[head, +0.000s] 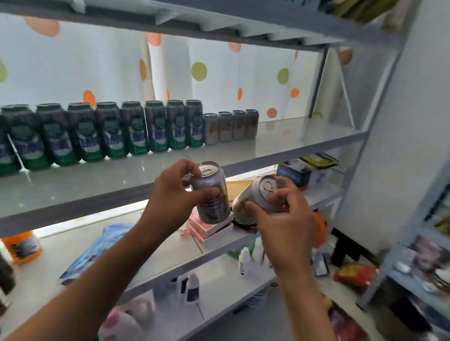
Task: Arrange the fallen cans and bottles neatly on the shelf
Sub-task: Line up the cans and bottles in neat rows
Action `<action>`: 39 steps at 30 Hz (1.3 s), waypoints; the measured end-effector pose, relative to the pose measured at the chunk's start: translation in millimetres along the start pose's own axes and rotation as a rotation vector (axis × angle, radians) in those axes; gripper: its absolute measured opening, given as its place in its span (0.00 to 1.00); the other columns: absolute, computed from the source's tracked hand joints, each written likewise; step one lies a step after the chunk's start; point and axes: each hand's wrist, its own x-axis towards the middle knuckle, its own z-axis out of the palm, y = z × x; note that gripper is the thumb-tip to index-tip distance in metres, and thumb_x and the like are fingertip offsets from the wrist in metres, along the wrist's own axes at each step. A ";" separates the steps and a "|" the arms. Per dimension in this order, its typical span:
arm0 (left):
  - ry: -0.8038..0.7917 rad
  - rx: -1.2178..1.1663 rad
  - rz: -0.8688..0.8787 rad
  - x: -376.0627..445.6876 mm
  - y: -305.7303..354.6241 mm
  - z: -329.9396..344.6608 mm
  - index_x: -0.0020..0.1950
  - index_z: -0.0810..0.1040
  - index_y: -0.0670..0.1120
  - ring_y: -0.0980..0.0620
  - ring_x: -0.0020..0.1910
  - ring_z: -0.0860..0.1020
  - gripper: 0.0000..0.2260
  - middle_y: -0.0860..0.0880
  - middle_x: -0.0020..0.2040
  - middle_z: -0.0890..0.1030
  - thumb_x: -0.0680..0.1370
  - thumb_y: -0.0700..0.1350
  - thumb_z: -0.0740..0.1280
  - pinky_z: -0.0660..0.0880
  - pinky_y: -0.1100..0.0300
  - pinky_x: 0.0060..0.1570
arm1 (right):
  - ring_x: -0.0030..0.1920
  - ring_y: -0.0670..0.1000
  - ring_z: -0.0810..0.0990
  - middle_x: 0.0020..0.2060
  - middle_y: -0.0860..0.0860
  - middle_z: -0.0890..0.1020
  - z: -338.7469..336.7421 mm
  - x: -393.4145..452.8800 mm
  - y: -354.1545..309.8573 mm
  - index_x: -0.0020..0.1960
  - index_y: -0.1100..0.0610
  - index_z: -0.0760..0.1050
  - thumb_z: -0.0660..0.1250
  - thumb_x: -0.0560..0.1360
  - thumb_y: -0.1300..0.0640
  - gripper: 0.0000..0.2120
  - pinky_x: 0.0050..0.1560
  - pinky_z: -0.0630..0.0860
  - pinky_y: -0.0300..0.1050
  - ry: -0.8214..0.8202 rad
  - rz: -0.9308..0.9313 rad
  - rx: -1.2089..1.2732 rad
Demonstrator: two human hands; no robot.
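Before a white metal shelf [309,141], I hold two small silver aluminium cans in front of its edge: my left hand [172,194] curls round one [213,195], nearly upright, while my right hand [281,215] grips the other [256,197], tipped towards me. A row of tall green cans [92,132] and four short silver cans [230,126] stands upright at the back. Placement looks next: righting each can and setting it beside the short ones.
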 end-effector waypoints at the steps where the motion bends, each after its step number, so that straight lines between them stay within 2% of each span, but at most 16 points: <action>1: -0.018 -0.015 0.014 9.9 0.1 15.1 0.43 0.73 0.48 0.50 0.49 0.80 0.16 0.51 0.47 0.81 0.65 0.41 0.79 0.80 0.54 0.43 | 0.54 0.41 0.78 0.55 0.39 0.77 -7.4 10.0 10.4 0.46 0.53 0.74 0.81 0.64 0.58 0.18 0.50 0.75 0.27 0.026 -0.005 -0.026; 5: -0.044 -0.117 0.052 47.2 -0.1 61.5 0.41 0.72 0.49 0.47 0.50 0.81 0.16 0.49 0.48 0.81 0.66 0.40 0.78 0.79 0.58 0.37 | 0.55 0.38 0.77 0.56 0.37 0.76 -28.3 47.5 40.9 0.46 0.54 0.74 0.81 0.64 0.58 0.18 0.49 0.69 0.21 0.068 -0.008 -0.065; 9: -0.082 -0.093 0.123 93.9 -6.3 102.5 0.41 0.71 0.53 0.53 0.50 0.80 0.17 0.53 0.48 0.80 0.66 0.41 0.79 0.77 0.66 0.36 | 0.58 0.43 0.79 0.60 0.43 0.79 -34.8 94.5 73.6 0.44 0.53 0.73 0.82 0.64 0.57 0.18 0.53 0.72 0.26 0.097 -0.021 -0.121; 11: -0.105 -0.024 0.158 120.8 -8.8 121.6 0.42 0.71 0.54 0.56 0.50 0.79 0.17 0.55 0.49 0.81 0.66 0.44 0.79 0.78 0.61 0.40 | 0.57 0.40 0.78 0.61 0.43 0.79 -32.9 122.0 85.2 0.44 0.50 0.73 0.82 0.64 0.55 0.18 0.56 0.75 0.33 0.088 -0.018 -0.156; 12: -0.107 -0.009 0.162 134.4 -11.0 130.3 0.42 0.71 0.55 0.56 0.50 0.79 0.17 0.55 0.49 0.81 0.66 0.45 0.79 0.78 0.59 0.41 | 0.55 0.37 0.78 0.59 0.41 0.79 -30.5 137.0 90.8 0.44 0.49 0.73 0.82 0.64 0.55 0.18 0.54 0.75 0.32 0.078 -0.013 -0.177; 15: -0.103 0.016 0.188 179.7 -9.2 154.1 0.43 0.70 0.56 0.54 0.49 0.79 0.17 0.54 0.48 0.81 0.66 0.49 0.78 0.78 0.50 0.43 | 0.51 0.28 0.74 0.54 0.34 0.77 -20.9 191.9 108.5 0.46 0.53 0.75 0.82 0.63 0.57 0.18 0.47 0.70 0.23 0.068 -0.043 -0.173; 18: -0.048 0.046 0.220 233.6 -9.5 173.3 0.43 0.70 0.57 0.52 0.47 0.79 0.18 0.54 0.46 0.81 0.64 0.52 0.78 0.77 0.47 0.45 | 0.51 0.27 0.74 0.48 0.25 0.74 -5.3 253.9 127.5 0.51 0.54 0.77 0.81 0.63 0.58 0.20 0.49 0.71 0.24 0.055 -0.083 -0.168; 20: -0.021 0.058 0.207 269.3 -10.4 184.5 0.42 0.70 0.56 0.52 0.46 0.79 0.18 0.54 0.45 0.81 0.64 0.52 0.78 0.76 0.48 0.46 | 0.53 0.29 0.74 0.53 0.28 0.76 5.5 292.6 140.2 0.48 0.53 0.76 0.82 0.63 0.59 0.19 0.53 0.71 0.26 0.042 -0.128 -0.164; 23: -0.013 0.098 0.207 317.0 -10.7 199.6 0.44 0.71 0.55 0.51 0.45 0.79 0.18 0.53 0.44 0.81 0.64 0.53 0.78 0.76 0.49 0.46 | 0.57 0.31 0.73 0.61 0.40 0.78 19.6 341.0 159.5 0.48 0.52 0.75 0.82 0.64 0.58 0.19 0.55 0.69 0.25 0.030 -0.194 -0.193; 27: 0.025 0.150 0.198 362.3 -13.8 216.4 0.45 0.69 0.55 0.51 0.47 0.80 0.19 0.54 0.43 0.81 0.64 0.55 0.77 0.78 0.50 0.43 | 0.57 0.27 0.71 0.61 0.39 0.77 27.5 383.2 189.3 0.48 0.52 0.75 0.82 0.64 0.59 0.19 0.55 0.67 0.23 0.016 -0.214 -0.150; 30: 0.048 0.166 0.191 386.9 -15.0 231.6 0.44 0.70 0.55 0.58 0.48 0.80 0.18 0.59 0.44 0.81 0.65 0.55 0.77 0.77 0.57 0.41 | 0.59 0.28 0.72 0.62 0.37 0.77 31.8 409.7 213.5 0.47 0.49 0.74 0.82 0.64 0.57 0.19 0.56 0.67 0.22 0.007 -0.207 -0.097; 32: 0.072 0.193 0.176 400.7 -13.1 244.5 0.43 0.71 0.55 0.62 0.48 0.79 0.17 0.63 0.44 0.80 0.65 0.54 0.77 0.77 0.58 0.42 | 0.58 0.28 0.72 0.61 0.36 0.77 34.0 429.2 229.9 0.49 0.47 0.75 0.82 0.65 0.56 0.20 0.56 0.67 0.22 -0.011 -0.203 -0.059; 35: 0.114 0.267 0.156 416.5 -11.2 263.8 0.43 0.71 0.56 0.61 0.47 0.80 0.15 0.62 0.43 0.81 0.66 0.56 0.76 0.78 0.54 0.46 | 0.56 0.27 0.72 0.61 0.38 0.78 35.7 455.5 253.1 0.53 0.51 0.77 0.81 0.65 0.57 0.21 0.53 0.67 0.20 -0.046 -0.215 0.003; 37: 0.147 0.357 0.166 427.7 -9.4 277.4 0.44 0.71 0.57 0.61 0.47 0.79 0.14 0.62 0.43 0.81 0.68 0.58 0.74 0.76 0.57 0.45 | 0.57 0.28 0.72 0.62 0.39 0.78 35.6 472.8 268.7 0.53 0.52 0.77 0.81 0.65 0.57 0.20 0.53 0.67 0.21 -0.074 -0.244 0.043; 39: 0.191 0.427 0.167 441.0 -5.9 289.8 0.45 0.71 0.56 0.59 0.47 0.78 0.15 0.60 0.44 0.80 0.68 0.58 0.74 0.73 0.61 0.43 | 0.62 0.33 0.73 0.65 0.40 0.77 37.3 493.0 281.4 0.51 0.52 0.76 0.81 0.65 0.57 0.19 0.57 0.69 0.24 -0.121 -0.254 0.077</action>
